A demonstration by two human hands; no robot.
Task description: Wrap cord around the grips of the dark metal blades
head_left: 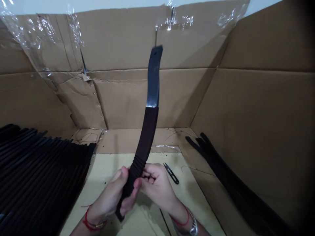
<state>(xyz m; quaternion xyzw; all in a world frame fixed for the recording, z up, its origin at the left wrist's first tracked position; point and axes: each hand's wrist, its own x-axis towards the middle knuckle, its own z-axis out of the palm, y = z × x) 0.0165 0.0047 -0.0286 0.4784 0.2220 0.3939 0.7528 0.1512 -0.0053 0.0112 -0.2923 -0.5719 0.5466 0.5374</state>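
While hands (155, 185) grip a wrapped strip (147, 134), its base partly hidden

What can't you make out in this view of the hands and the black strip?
Head view:
The grip of the black strip: its middle is hidden by the left hand and right hand.
The strip's top end: blurred.
The metal wristband: cut off by the bottom edge.
The stack of strips: cut off by the left and bottom edges.

workshop bench (108, 164), taped cardboard walls (256, 98), rows of black strips (41, 170), thread snips (171, 173)
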